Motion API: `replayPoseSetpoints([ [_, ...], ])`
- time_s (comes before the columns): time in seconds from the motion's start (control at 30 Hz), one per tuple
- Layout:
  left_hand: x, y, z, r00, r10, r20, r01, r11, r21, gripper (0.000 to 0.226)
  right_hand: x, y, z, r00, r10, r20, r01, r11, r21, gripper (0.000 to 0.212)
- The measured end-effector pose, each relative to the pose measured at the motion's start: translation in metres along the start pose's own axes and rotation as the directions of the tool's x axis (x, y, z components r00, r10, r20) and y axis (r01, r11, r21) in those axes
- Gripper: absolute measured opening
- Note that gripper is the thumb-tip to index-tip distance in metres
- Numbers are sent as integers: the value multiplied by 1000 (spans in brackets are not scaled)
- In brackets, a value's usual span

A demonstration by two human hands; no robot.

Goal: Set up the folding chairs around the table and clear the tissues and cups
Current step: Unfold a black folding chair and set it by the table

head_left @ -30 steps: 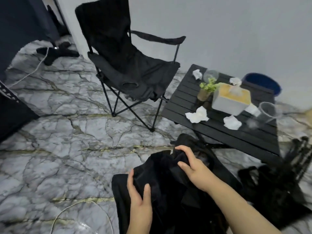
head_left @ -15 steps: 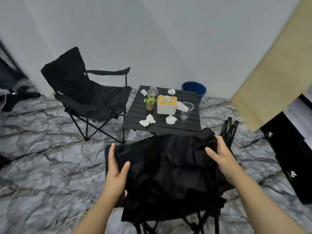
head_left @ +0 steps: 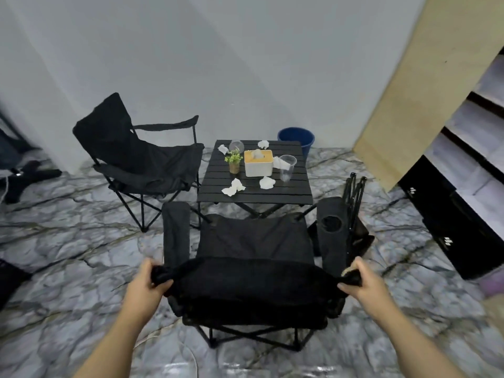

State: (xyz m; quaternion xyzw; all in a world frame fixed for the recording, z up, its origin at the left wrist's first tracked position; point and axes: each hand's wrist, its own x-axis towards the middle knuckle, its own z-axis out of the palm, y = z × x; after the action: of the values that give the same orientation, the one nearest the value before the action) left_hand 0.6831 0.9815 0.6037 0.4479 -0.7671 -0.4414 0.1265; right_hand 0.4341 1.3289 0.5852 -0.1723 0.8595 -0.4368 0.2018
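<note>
Both hands [head_left: 144, 285] [head_left: 365, 282] fwd, fingers [head_left: 345, 287] clenched.

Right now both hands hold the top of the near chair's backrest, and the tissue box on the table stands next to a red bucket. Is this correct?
Not quite: in the head view the bucket is blue and stands on the floor behind the table. Left hand and right hand do hold the near chair backrest; the tissue box is on the table.

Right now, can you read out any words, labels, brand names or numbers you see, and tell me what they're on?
No text reads clearly.
Black crates: small white marks on their fronts, too small and blurred to read.
Tissue box, clear cup, chairs and table: no visible lettering.
</note>
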Motion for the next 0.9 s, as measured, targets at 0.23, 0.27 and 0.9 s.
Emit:
replayPoseSetpoints([
  [0.23,-21,-59,-34,998,-52,48,44,989,141,30,-46,1,55,995,99,29,-97,994,-43,27],
  [0.27,-22,-62,-39,998,-40,58,31,988,149,29,-50,-1,58,994,102,30,-101,993,-54,26],
  [0.9,-45,21,9,848,437,301,-522,790,323,9,-114,-34,36,983,180,-36,-183,966,-182,49],
])
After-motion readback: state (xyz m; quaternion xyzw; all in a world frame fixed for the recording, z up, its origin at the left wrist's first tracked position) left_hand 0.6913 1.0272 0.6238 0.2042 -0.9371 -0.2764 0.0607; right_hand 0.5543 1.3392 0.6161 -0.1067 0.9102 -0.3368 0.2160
